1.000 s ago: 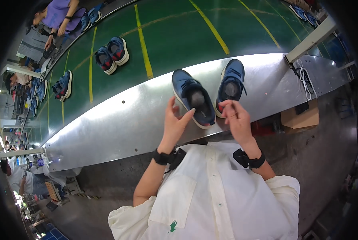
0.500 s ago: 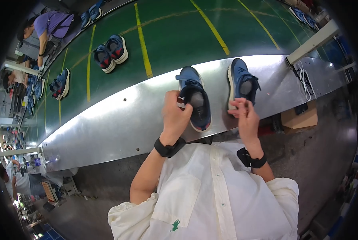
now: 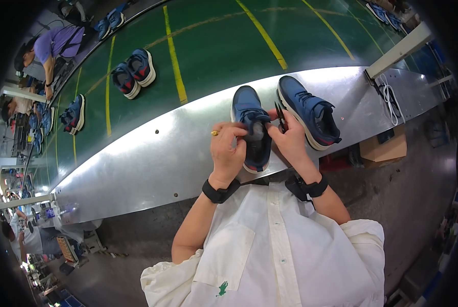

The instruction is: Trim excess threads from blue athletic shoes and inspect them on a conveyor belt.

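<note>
A blue sneaker [image 3: 248,98] with a white sole stands on the metal ledge in front of me, toe pointing away. My left hand [image 3: 229,151], a gold ring on one finger, is closed at the left edge of its collar, by the tongue. On the other side my right hand [image 3: 290,140] has its thumb and fingertips at the collar. That hand also grips a small black two-pronged tool [image 3: 279,115], points up; whether it is snips or tweezers is unclear. Just right of it the matching sneaker [image 3: 306,105] stands at a slant, its heel toward the near right.
Beyond the metal ledge [image 3: 131,163] runs a green belt [image 3: 208,51] with yellow stripes, bearing another pair of sneakers [image 3: 133,74]. A white post [image 3: 400,50] and a coiled white cable [image 3: 390,102] are at right, above a cardboard box [image 3: 387,146]. A co-worker [image 3: 57,43] leans in at far left.
My right hand has moved left, from the right sneaker to the left one, and the black tool now shows in it. The right sneaker has turned to a slant. Shoes on the belt have shifted slightly.
</note>
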A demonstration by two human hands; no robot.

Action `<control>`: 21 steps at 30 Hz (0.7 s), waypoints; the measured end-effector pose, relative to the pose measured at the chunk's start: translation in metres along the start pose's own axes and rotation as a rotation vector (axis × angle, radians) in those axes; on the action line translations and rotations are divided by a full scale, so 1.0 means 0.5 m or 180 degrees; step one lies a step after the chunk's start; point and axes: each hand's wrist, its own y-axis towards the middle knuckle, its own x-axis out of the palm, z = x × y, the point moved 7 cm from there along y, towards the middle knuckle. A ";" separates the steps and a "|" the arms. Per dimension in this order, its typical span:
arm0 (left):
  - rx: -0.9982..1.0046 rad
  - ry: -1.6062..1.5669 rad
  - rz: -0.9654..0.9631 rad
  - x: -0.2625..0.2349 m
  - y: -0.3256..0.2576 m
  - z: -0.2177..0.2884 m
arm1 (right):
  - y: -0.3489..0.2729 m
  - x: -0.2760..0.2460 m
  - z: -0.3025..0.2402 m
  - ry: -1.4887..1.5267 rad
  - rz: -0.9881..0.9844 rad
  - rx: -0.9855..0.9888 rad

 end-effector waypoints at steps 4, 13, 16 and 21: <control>-0.0839 -0.0461 -0.0261 0.015 0.023 -0.021 | 0.001 -0.005 0.018 0.0019 0.0005 -0.0029; -0.0911 0.0388 -0.2077 0.068 0.101 -0.014 | 0.014 -0.001 0.050 0.0720 -0.0266 0.0162; -0.0948 -0.0200 -0.2144 0.062 0.091 -0.048 | 0.009 -0.002 0.051 0.0801 -0.0409 0.0423; -0.0699 -0.0309 -0.2787 0.077 0.113 -0.023 | 0.020 -0.009 0.043 0.0696 -0.0360 -0.0021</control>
